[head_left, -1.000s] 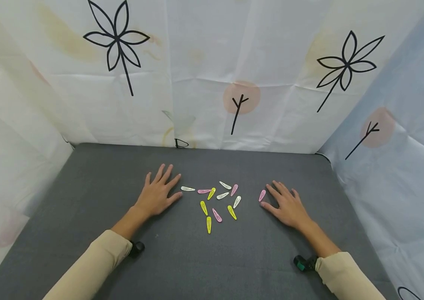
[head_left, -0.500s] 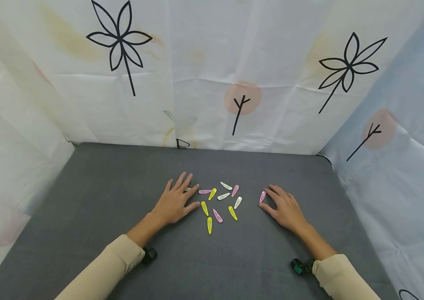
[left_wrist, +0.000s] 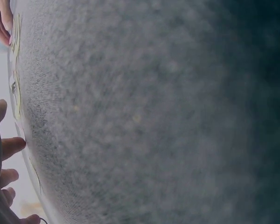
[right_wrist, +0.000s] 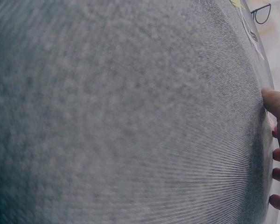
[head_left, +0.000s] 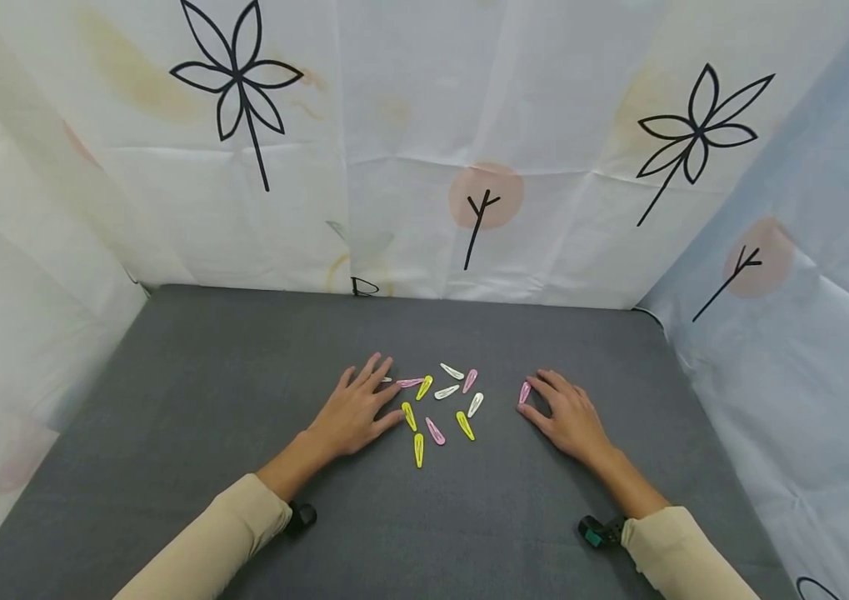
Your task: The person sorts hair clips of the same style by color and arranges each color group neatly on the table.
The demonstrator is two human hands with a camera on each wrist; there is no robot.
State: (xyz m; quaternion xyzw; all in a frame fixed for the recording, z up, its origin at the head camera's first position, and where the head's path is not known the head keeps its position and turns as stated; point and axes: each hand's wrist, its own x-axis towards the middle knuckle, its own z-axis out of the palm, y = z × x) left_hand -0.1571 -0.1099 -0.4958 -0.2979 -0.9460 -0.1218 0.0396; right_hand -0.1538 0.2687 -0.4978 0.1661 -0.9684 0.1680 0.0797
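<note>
Several pink, yellow and white snap hair clips lie flat on the grey table. My left hand (head_left: pixel 352 414) spreads its fingers at the left side of this group. Its fingers partly cover a white hair clip (head_left: pixel 387 380). The index fingertip is right at a pink hair clip (head_left: pixel 409 383), and the thumb tip reaches the top of a yellow hair clip (head_left: pixel 409 416). To the right, apart from the group, my right hand (head_left: pixel 574 423) pinches a lone pink hair clip (head_left: pixel 525 393) between thumb and index finger. The right wrist view shows that thumb (right_wrist: pixel 274 100) low at the cloth.
Between the hands lie more clips, among them a white hair clip (head_left: pixel 451 371), a yellow hair clip (head_left: pixel 465 426) and a pink hair clip (head_left: pixel 435 431). A patterned white curtain (head_left: pixel 409 167) stands behind the grey table (head_left: pixel 424 533) and along both sides.
My left hand has slid right, up to the clips, and now partly covers the white one. My right thumb and index finger have drawn in around the lone pink hair clip.
</note>
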